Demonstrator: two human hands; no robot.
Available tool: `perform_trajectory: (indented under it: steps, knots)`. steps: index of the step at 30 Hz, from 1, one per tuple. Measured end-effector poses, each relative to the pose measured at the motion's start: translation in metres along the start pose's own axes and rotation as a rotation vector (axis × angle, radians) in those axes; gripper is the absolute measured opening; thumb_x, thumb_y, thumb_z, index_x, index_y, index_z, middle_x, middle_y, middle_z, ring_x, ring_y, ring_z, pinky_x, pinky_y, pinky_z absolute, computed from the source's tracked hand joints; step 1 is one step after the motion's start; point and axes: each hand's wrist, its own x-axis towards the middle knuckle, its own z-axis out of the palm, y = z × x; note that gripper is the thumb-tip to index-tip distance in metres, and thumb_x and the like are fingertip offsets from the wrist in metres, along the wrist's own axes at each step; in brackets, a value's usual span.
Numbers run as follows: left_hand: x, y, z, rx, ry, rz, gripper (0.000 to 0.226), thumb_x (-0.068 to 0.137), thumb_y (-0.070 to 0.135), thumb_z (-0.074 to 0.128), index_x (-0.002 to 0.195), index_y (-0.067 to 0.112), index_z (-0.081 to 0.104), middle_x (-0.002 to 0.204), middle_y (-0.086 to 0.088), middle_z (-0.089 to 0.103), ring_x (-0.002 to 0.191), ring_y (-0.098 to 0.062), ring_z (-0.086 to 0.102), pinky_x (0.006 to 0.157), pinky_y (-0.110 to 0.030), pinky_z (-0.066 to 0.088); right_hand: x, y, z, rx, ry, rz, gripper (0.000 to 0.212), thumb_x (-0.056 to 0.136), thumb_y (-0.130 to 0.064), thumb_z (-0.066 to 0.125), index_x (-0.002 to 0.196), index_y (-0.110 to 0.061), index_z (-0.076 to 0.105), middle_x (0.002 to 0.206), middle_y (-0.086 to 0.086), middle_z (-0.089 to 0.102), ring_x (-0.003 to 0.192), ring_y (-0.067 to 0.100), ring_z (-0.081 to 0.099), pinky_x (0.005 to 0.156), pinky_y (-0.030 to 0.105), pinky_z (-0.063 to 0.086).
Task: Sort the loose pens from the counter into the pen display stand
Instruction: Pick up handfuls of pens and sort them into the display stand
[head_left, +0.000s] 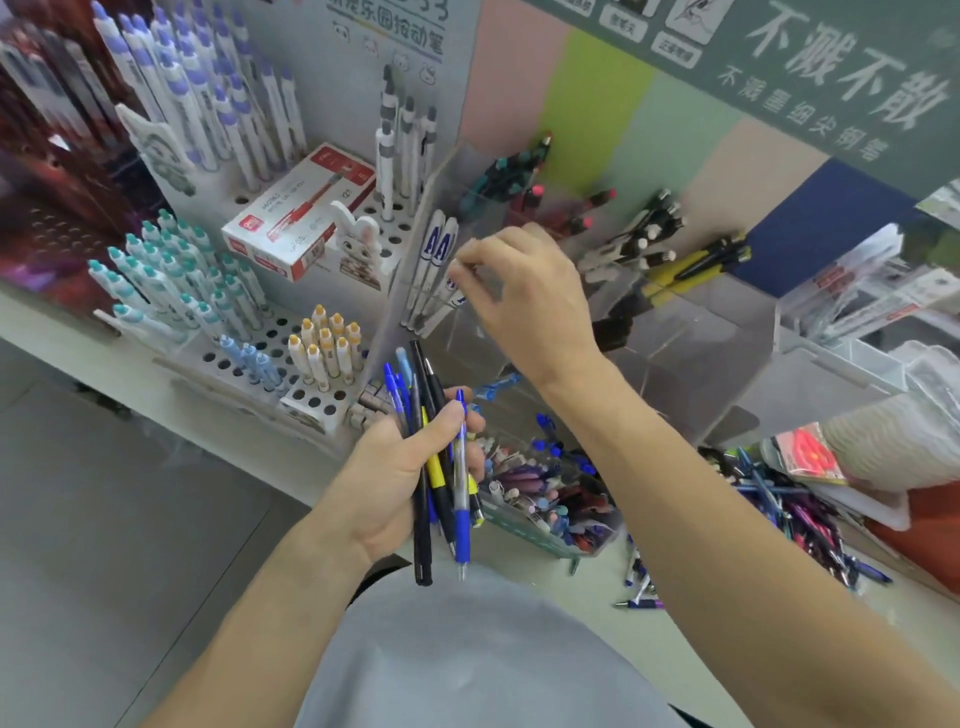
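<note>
My left hand (410, 467) grips a bundle of pens (441, 483), blue, black and yellow, tips pointing down. My right hand (524, 296) reaches over the clear acrylic display stand (691, 353), its fingertips pinched at the top of a white pen (451, 293) with blue lettering. That pen leans in the stand's left compartment beside two like it (434, 260). Other compartments hold teal, red, white-capped and yellow-black pens. A heap of loose pens (795, 514) lies on the counter at the right.
A white peg-hole rack (260, 358) at the left holds teal, purple, yellow and light-blue pens. A red and white pen box (296, 218) lies on it. A clear bin of mixed pens (550, 499) stands below the acrylic stand. A few pens (641, 587) lie near the counter's front edge.
</note>
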Motion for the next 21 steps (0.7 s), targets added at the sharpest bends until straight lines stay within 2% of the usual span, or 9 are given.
perform_trajectory:
  steps: [2, 4, 6, 8, 9, 11, 13, 17, 21]
  knots:
    - [-0.005, -0.002, 0.004, -0.008, -0.010, -0.041, 0.020, 0.091, 0.023, 0.059, 0.091, 0.007, 0.070, 0.073, -0.012, 0.063, 0.058, -0.021, 0.061, 0.055, -0.031, 0.055, -0.013, -0.012, -0.016, 0.096, 0.070, 0.054, 0.020, 0.097, -0.020, 0.068, 0.109, -0.005, 0.073, 0.100, 0.009, 0.065, 0.088, 0.020, 0.058, 0.079, 0.026, 0.049]
    - [-0.007, -0.006, 0.008, -0.013, -0.032, -0.072, 0.021, 0.092, 0.024, 0.058, 0.092, 0.004, 0.065, 0.071, -0.014, 0.061, 0.055, -0.022, 0.060, 0.049, -0.030, 0.053, -0.038, -0.026, -0.045, 0.281, 0.050, 0.169, 0.017, 0.098, -0.020, 0.066, 0.108, -0.007, 0.071, 0.095, 0.004, 0.063, 0.080, 0.012, 0.056, 0.074, 0.020, 0.047]
    - [-0.007, -0.012, 0.013, -0.021, -0.065, -0.085, 0.023, 0.088, 0.025, 0.060, 0.094, 0.003, 0.066, 0.075, -0.014, 0.062, 0.060, -0.023, 0.061, 0.052, -0.032, 0.054, -0.069, -0.030, -0.074, 0.465, -0.214, 0.347, 0.014, 0.094, -0.028, 0.072, 0.101, -0.016, 0.070, 0.082, -0.004, 0.067, 0.069, 0.008, 0.058, 0.064, 0.022, 0.048]
    - [-0.008, -0.021, 0.020, 0.013, -0.094, -0.104, 0.023, 0.087, 0.024, 0.061, 0.094, 0.003, 0.067, 0.078, -0.013, 0.064, 0.064, -0.022, 0.063, 0.056, -0.032, 0.056, -0.103, -0.025, -0.091, 0.598, -0.518, 0.535, 0.031, 0.082, -0.039, 0.082, 0.105, -0.026, 0.067, 0.075, -0.006, 0.067, 0.060, 0.004, 0.056, 0.059, 0.020, 0.047]
    - [-0.009, -0.027, 0.025, 0.034, -0.113, -0.123, 0.024, 0.087, 0.023, 0.060, 0.094, 0.001, 0.065, 0.078, -0.012, 0.063, 0.064, -0.021, 0.063, 0.055, -0.031, 0.056, -0.119, -0.020, -0.094, 0.635, -0.578, 0.612, 0.040, 0.076, -0.040, 0.087, 0.108, -0.028, 0.067, 0.075, -0.006, 0.067, 0.059, 0.004, 0.055, 0.059, 0.019, 0.046]
    - [-0.011, -0.039, 0.035, 0.076, -0.145, -0.183, 0.030, 0.090, 0.023, 0.062, 0.099, -0.006, 0.060, 0.079, -0.015, 0.060, 0.063, -0.022, 0.063, 0.054, -0.031, 0.055, -0.141, -0.012, -0.096, 0.705, -0.584, 0.728, 0.044, 0.072, -0.034, 0.091, 0.108, -0.027, 0.067, 0.078, 0.000, 0.068, 0.060, 0.016, 0.059, 0.061, 0.023, 0.049]
    - [-0.013, -0.048, 0.041, 0.126, -0.180, -0.250, 0.040, 0.093, 0.029, 0.066, 0.106, -0.009, 0.062, 0.085, -0.020, 0.061, 0.072, -0.030, 0.063, 0.068, -0.040, 0.054, -0.155, -0.005, -0.101, 0.747, -0.560, 0.790, 0.037, 0.074, -0.027, 0.091, 0.104, -0.026, 0.070, 0.082, 0.005, 0.069, 0.065, 0.028, 0.065, 0.064, 0.035, 0.055]
    - [-0.014, -0.056, 0.052, 0.156, -0.225, -0.367, 0.036, 0.092, 0.024, 0.058, 0.115, -0.002, 0.065, 0.088, -0.021, 0.065, 0.077, -0.036, 0.063, 0.083, -0.055, 0.053, -0.171, 0.004, -0.113, 0.876, -0.438, 0.907, 0.025, 0.082, -0.008, 0.083, 0.099, -0.018, 0.067, 0.084, 0.002, 0.071, 0.066, 0.019, 0.064, 0.065, 0.038, 0.057]
    - [-0.015, -0.065, 0.057, 0.171, -0.282, -0.454, 0.022, 0.090, 0.013, 0.063, 0.106, -0.001, 0.071, 0.095, -0.023, 0.068, 0.081, -0.040, 0.065, 0.086, -0.059, 0.054, -0.172, 0.012, -0.122, 0.927, -0.444, 0.998, 0.034, 0.091, -0.003, 0.071, 0.117, -0.023, 0.063, 0.080, 0.008, 0.071, 0.061, 0.022, 0.066, 0.059, 0.036, 0.054]
